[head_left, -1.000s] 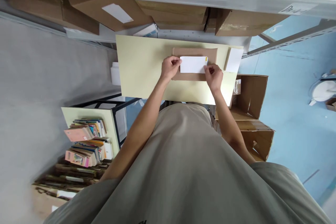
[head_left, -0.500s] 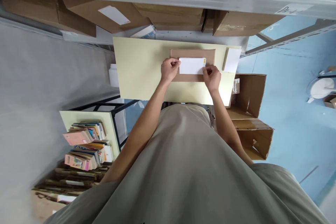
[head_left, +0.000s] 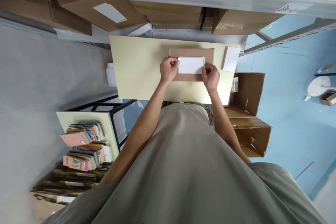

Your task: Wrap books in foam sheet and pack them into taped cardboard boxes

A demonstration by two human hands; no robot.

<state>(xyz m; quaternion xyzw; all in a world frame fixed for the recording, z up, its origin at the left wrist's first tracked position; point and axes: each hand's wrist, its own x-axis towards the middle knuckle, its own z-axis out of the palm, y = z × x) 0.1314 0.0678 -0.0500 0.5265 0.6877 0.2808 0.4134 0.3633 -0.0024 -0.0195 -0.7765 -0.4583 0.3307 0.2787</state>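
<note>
A flat brown cardboard mailer (head_left: 172, 53) lies on the pale yellow tabletop (head_left: 139, 66) in front of me. Over its middle is a white paper label (head_left: 191, 65) with a small yellow mark at its upper right corner. My left hand (head_left: 169, 69) pinches the label's left edge between thumb and fingers. At the right edge, my right hand (head_left: 210, 76) pinches it the same way, near the lower corner. Whether the label touches the mailer all over, I cannot tell. A stack of white paper (head_left: 232, 58) lies at the tabletop's right end.
Cardboard boxes (head_left: 173, 15) line the shelf behind the table. Open cartons (head_left: 249, 94) stand at the right. Books and envelopes (head_left: 85, 147) are piled on a lower stand at the left, and a white container (head_left: 111, 76) is beside the table's left edge.
The whole view has shifted slightly left. Both hands keep their pinch on the label, which stays at the same place over the mailer.
</note>
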